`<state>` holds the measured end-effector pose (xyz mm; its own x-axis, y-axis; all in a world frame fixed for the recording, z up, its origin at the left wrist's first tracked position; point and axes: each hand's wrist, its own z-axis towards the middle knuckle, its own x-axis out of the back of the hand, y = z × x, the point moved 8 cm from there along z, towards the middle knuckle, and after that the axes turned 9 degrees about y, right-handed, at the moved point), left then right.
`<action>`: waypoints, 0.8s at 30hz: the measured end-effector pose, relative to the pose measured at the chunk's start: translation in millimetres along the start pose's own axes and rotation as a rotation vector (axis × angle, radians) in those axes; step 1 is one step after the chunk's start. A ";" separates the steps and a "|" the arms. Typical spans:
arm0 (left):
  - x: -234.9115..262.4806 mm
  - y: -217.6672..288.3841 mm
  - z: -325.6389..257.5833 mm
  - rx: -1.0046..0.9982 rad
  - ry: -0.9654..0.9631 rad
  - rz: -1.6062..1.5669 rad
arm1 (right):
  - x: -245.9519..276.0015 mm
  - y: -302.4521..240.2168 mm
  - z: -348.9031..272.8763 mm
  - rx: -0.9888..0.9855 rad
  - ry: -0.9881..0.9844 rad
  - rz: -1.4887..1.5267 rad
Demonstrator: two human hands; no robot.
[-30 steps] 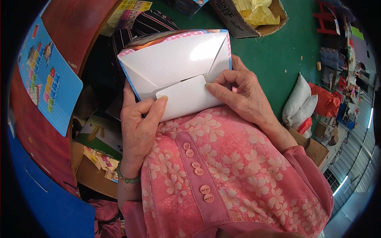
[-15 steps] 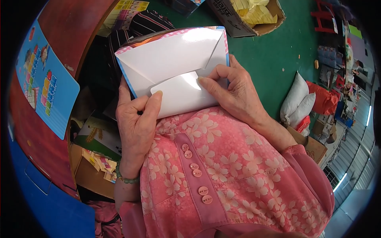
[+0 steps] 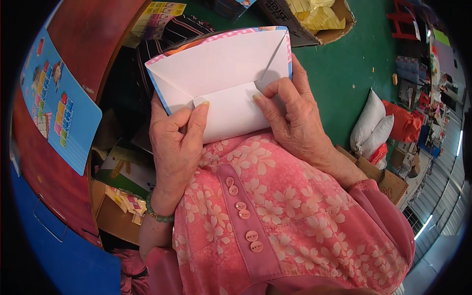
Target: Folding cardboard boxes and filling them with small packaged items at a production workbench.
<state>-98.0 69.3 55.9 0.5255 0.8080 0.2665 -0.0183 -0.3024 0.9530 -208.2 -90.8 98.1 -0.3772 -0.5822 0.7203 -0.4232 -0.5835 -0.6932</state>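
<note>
Over my lap I hold a folded paperboard box (image 3: 226,69), white inside, with pink checked trim and blue edges. Its near flap (image 3: 233,110) is folded up across the lower part. My left hand (image 3: 177,128) grips the left side, thumb on the flap's left corner and fingers behind. On the other side my right hand (image 3: 292,110) has its thumb at the flap's right corner, index finger bent close by and other fingers behind the box. Both hands are closed on the board.
On the reddish table at left lies a blue printed card (image 3: 64,103). Below it, an open carton (image 3: 115,216) holds small printed pieces. A carton with yellow sheets (image 3: 314,19) stands on the green floor (image 3: 339,73), with white sacks (image 3: 371,123) and a red bag (image 3: 405,123) farther right.
The box has tilted and shifted slightly up and right. Its near flap now lies straighter across, its upper edge tucked near the side folds. Both hands have moved with it.
</note>
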 end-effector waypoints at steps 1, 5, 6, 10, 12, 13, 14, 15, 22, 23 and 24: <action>0.7 1.9 0.3 -0.031 -0.001 0.030 | -1.3 0.5 -0.3 -0.011 -0.014 -0.016; 2.2 4.2 1.4 -0.053 -0.016 0.072 | -3.9 -2.0 -0.6 0.177 -0.006 -0.053; 1.9 4.4 2.1 -0.052 -0.007 0.068 | -3.0 0.6 -0.7 0.119 0.012 0.020; 2.0 7.3 3.1 -0.058 0.025 0.068 | -2.4 6.7 0.0 -0.045 0.017 0.129; 1.3 8.7 4.8 -0.094 0.024 0.108 | -3.6 12.2 -0.6 -0.069 -0.002 0.139; 0.5 10.8 4.8 -0.131 0.018 0.146 | -5.1 16.2 -1.2 -0.097 -0.018 0.146; 0.8 11.5 5.0 -0.131 0.019 0.147 | -5.4 17.2 -1.5 -0.096 -0.019 0.147; 0.0 12.4 5.2 -0.130 0.007 0.170 | -5.0 17.4 -1.7 -0.084 -0.011 0.139; -2.4 11.5 3.4 -0.119 -0.053 0.112 | -8.0 18.9 -2.5 -0.063 0.012 0.175; -2.5 10.9 3.2 -0.119 -0.053 0.111 | -7.9 19.1 -2.3 -0.063 0.012 0.175; -2.9 9.5 2.7 -0.113 -0.057 0.112 | -8.0 18.6 -2.2 -0.055 0.008 0.169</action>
<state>-97.3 62.7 63.8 0.5619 0.7415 0.3666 -0.1730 -0.3280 0.9287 -214.8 -95.7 79.5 -0.4532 -0.6646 0.5941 -0.3976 -0.4457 -0.8020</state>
